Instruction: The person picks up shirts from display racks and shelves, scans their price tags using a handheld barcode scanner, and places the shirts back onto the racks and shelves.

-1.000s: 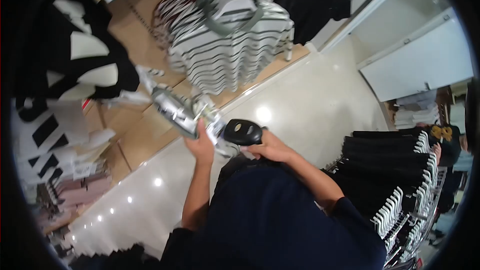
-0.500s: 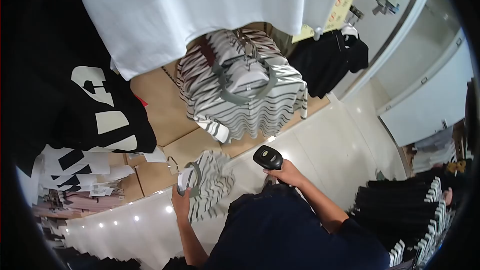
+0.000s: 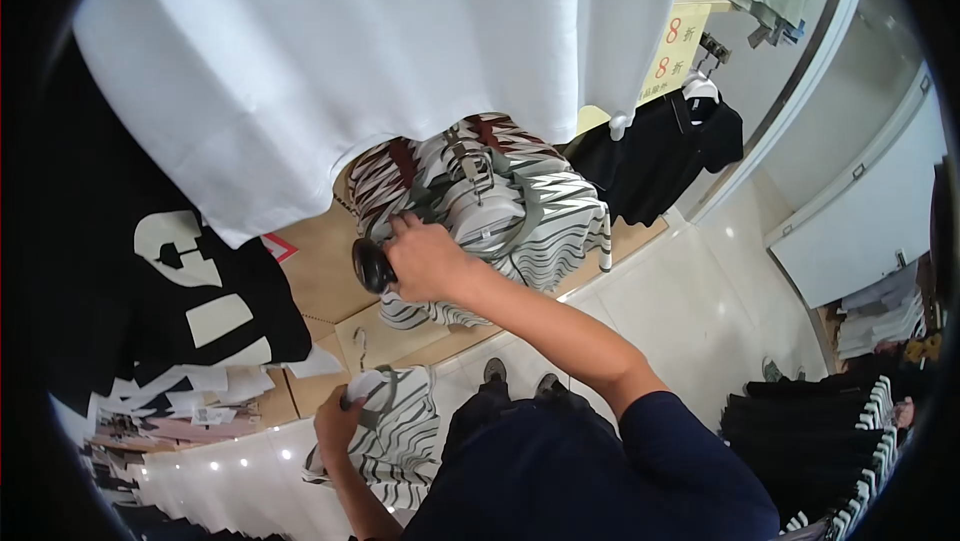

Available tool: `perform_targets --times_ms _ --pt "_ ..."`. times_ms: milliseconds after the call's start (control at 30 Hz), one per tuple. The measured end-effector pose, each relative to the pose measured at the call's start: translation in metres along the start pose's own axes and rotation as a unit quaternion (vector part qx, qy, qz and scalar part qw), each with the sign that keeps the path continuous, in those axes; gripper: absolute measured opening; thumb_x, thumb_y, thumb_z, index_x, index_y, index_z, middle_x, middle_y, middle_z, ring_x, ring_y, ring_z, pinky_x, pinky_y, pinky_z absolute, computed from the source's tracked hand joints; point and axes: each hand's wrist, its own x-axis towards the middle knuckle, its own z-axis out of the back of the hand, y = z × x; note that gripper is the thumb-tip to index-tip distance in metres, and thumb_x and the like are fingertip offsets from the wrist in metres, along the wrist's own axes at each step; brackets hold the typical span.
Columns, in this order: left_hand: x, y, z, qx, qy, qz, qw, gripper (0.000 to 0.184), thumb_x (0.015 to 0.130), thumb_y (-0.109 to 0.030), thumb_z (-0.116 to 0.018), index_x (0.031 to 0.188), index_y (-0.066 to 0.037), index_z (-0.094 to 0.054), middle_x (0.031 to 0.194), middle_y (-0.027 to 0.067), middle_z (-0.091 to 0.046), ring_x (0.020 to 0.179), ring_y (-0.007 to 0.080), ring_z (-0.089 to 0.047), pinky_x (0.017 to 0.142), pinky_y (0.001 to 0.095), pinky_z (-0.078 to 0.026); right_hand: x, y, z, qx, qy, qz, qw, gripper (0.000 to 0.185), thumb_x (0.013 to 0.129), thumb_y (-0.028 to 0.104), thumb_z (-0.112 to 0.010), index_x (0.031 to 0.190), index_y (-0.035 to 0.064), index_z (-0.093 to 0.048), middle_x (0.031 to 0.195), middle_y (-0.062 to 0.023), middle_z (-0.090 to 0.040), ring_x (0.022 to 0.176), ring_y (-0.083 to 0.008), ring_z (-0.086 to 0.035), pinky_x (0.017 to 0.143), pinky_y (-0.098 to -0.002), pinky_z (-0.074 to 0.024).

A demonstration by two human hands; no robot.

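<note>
My left hand (image 3: 337, 423) is closed around the collar and shoulder of a white shirt with dark wavy stripes (image 3: 395, 446), which hangs low on the left. A metal hanger hook (image 3: 361, 346) sticks up above its collar. In my right hand (image 3: 428, 259) is a black handheld barcode scanner (image 3: 372, 266), gripped with its head pointing left. That hand is in front of a row of striped shirts (image 3: 565, 211) on hangers; its fingers lie close to their left side, and whether they touch the fabric I cannot tell.
A white garment (image 3: 400, 31) hangs overhead in front of the rack. Black clothing with pale lettering (image 3: 230, 311) is at left. A black shirt (image 3: 665, 151) and a yellow sign (image 3: 672, 51) are at right. Black garments on white hangers (image 3: 800, 431) stand lower right.
My right hand has moved up and left with the scanner, from in front of my body to the striped shirts on the rack. My left hand has shifted slightly left and down with its shirt.
</note>
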Motion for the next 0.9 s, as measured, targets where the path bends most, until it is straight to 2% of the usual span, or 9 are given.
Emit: perform_targets --times_ms 100,233,267,300,433,533,567,633,900 --pt "0.035 0.011 0.011 0.022 0.009 0.008 1.0 0.041 0.081 -0.032 -0.076 0.112 -0.007 -0.067 0.092 0.0184 -0.072 0.087 0.0412 -0.067 0.076 0.0458 -0.053 0.024 -0.019 -0.038 -0.112 0.151 -0.057 0.98 0.034 0.069 0.031 -0.074 0.083 0.0003 -0.074 0.112 -0.0206 -0.065 0.107 -0.0323 -0.061 0.078 -0.0409 -0.0563" --pt "0.101 0.042 -0.032 -0.128 -0.03 -0.13 0.983 0.037 0.084 -0.034 -0.075 0.107 -0.006 -0.07 0.099 0.0185 -0.071 0.093 0.039 -0.066 0.083 0.0447 -0.05 -0.011 -0.005 -0.022 -0.133 0.118 -0.05 0.983 0.036 0.066 0.035 -0.075 0.08 0.0013 -0.075 0.105 -0.0153 -0.068 0.107 -0.029 -0.061 0.075 -0.0391 -0.0567" --pt "0.112 0.019 -0.024 -0.186 -0.018 -0.154 0.97 0.036 0.085 -0.034 -0.075 0.106 -0.005 -0.07 0.101 0.0187 -0.071 0.095 0.0379 -0.066 0.085 0.0441 -0.05 -0.019 -0.002 -0.019 -0.143 0.117 -0.044 0.982 0.037 0.065 0.035 -0.075 0.08 0.0011 -0.075 0.104 -0.0149 -0.068 0.107 -0.0286 -0.06 0.074 -0.039 -0.0568" --pt "0.122 -0.006 -0.014 -0.055 0.047 -0.12 0.99 0.04 0.088 -0.037 -0.071 0.113 -0.006 -0.067 0.103 0.017 -0.07 0.095 0.036 -0.065 0.087 0.0421 -0.049 -0.026 0.0 -0.017 -0.15 0.116 -0.038 0.981 0.038 0.064 0.035 -0.075 0.08 0.0009 -0.075 0.104 -0.0145 -0.068 0.107 -0.0283 -0.06 0.074 -0.0388 -0.0568" --pt "0.169 -0.093 -0.029 -0.248 0.182 -0.223 0.925 0.044 0.088 -0.027 -0.068 0.125 -0.005 -0.06 0.11 0.0191 -0.069 0.101 0.0358 -0.065 0.091 0.0402 -0.047 -0.043 0.006 -0.011 -0.157 0.132 -0.067 0.976 0.038 0.063 0.034 -0.074 0.085 0.0025 -0.076 0.104 -0.0118 -0.069 0.107 -0.0273 -0.061 0.079 -0.0359 -0.0556" --pt "0.214 -0.134 -0.063 -0.232 0.136 -0.303 0.914 0.045 0.084 -0.012 -0.064 0.128 -0.003 -0.06 0.119 0.0246 -0.066 0.115 0.0397 -0.061 0.097 0.0408 -0.046 -0.047 0.01 -0.013 -0.168 0.142 -0.106 0.97 0.037 0.064 0.032 -0.073 0.085 0.002 -0.075 0.102 -0.0118 -0.071 0.11 -0.0274 -0.061 0.08 -0.0358 -0.0559" --pt "0.215 -0.166 -0.039 -0.173 0.152 -0.292 0.929 0.053 0.091 -0.029 -0.067 0.134 -0.001 -0.055 0.128 0.027 -0.061 0.12 0.0416 -0.058 0.098 0.0431 -0.046 -0.047 0.011 -0.014 -0.162 0.144 -0.116 0.969 0.036 0.064 0.031 -0.073 0.085 0.0019 -0.075 0.101 -0.012 -0.071 0.11 -0.0276 -0.061 0.079 -0.036 -0.0561" --pt "0.234 -0.203 -0.034 -0.224 0.121 -0.311 0.916 0.062 0.091 -0.04 -0.067 0.137 -0.001 -0.053 0.126 0.0278 -0.061 0.118 0.0437 -0.058 0.097 0.0432 -0.046 -0.048 0.01 -0.012 -0.155 0.144 -0.136 0.968 0.034 0.063 0.029 -0.073 0.085 0.0019 -0.074 0.099 -0.0123 -0.071 0.109 -0.0281 -0.062 0.078 -0.0365 -0.0564" --pt "0.25 -0.266 -0.021 -0.302 0.078 -0.37 0.875 0.061 0.092 -0.038 -0.067 0.135 0.002 -0.054 0.131 0.0273 -0.059 0.123 0.0395 -0.056 0.101 0.0406 -0.044 -0.051 0.007 -0.02 -0.158 0.096 -0.149 0.971 0.036 0.06 0.034 -0.077 0.075 0.002 -0.072 0.088 -0.0089 -0.068 0.099 -0.0255 -0.062 0.074 -0.0376 -0.0566"
